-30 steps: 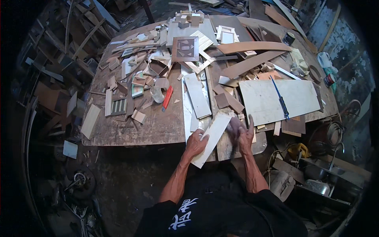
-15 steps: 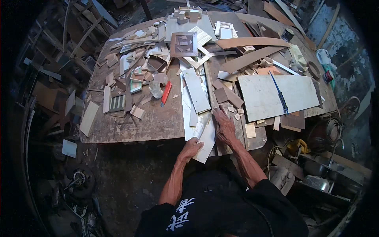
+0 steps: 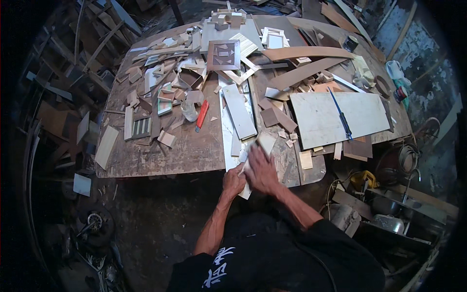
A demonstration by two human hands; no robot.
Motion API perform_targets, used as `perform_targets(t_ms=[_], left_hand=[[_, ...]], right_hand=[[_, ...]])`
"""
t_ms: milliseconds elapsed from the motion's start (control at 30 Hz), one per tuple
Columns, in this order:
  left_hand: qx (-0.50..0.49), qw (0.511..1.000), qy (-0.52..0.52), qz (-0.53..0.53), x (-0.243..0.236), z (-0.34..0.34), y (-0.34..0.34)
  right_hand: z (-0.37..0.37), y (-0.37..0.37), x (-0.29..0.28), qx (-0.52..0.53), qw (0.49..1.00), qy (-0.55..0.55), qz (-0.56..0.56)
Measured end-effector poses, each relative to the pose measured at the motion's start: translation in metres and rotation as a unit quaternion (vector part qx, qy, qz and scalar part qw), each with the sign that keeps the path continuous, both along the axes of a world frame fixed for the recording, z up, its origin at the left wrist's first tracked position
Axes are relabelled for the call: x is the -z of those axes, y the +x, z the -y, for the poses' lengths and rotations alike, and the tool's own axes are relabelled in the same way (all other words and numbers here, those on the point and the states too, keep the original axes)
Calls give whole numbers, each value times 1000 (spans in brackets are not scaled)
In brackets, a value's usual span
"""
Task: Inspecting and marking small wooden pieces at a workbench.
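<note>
A pale narrow board [image 3: 266, 141] lies at an angle over the table's near edge, its lower end jutting out toward me. My left hand [image 3: 234, 180] is closed around the board's left edge close to that end. My right hand [image 3: 262, 170] lies across the board's middle, fingers stretched out and slightly smeared by motion; anything beneath its palm is hidden. Just beyond my hands, another whitish board [image 3: 239, 113] rests on a long white strip [image 3: 226, 141].
A red utility knife [image 3: 202, 116] and a clear jar [image 3: 189, 111] stand to the left among wood offcuts. On the right, a blue-and-black tool [image 3: 343, 119] with a long thin blade lies over a wide pale panel [image 3: 311, 131]. A framed wooden piece [image 3: 224, 55] sits farther back.
My right hand has moved left and nearer, from beside the board onto its middle. The left hand keeps its hold, and the board's far end has swung right.
</note>
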State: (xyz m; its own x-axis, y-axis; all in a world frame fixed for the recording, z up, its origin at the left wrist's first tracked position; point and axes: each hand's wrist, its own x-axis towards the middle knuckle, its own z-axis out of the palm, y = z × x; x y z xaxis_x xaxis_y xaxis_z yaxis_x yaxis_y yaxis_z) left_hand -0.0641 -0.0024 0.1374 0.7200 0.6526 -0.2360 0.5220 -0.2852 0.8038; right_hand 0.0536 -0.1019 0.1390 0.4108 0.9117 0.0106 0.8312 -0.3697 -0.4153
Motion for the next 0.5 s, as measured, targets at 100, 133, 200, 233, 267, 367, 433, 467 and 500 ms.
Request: perform_targets(t_ms=[100, 133, 200, 233, 267, 367, 433, 467, 500], left_hand=[[-9, 1000, -2, 18, 13, -2, -12], [-6, 999, 1, 52, 17, 1, -12], [12, 998, -15, 61, 7, 5, -1], [9, 999, 5, 42, 3, 7, 1], [8, 999, 26, 22, 1, 6, 3], [-13, 1000, 16, 19, 10, 2, -11], [-10, 1000, -6, 25, 0, 6, -9], [-7, 1000, -7, 24, -5, 7, -7], [-1, 999, -8, 37, -9, 7, -4]], right_hand=[[12, -6, -12, -32, 999, -14, -38], [3, 13, -15, -13, 1000, -15, -23], [-19, 58, -13, 78, 992, -94, -23], [-20, 58, -5, 69, 993, -97, -2], [-17, 55, 4, 61, 993, -100, 19], [9, -12, -34, -34, 994, -70, -79], [9, 2, -27, -17, 996, -62, -60], [5, 15, -21, -2, 998, -55, -40], [-7, 37, -17, 31, 998, -37, -47]])
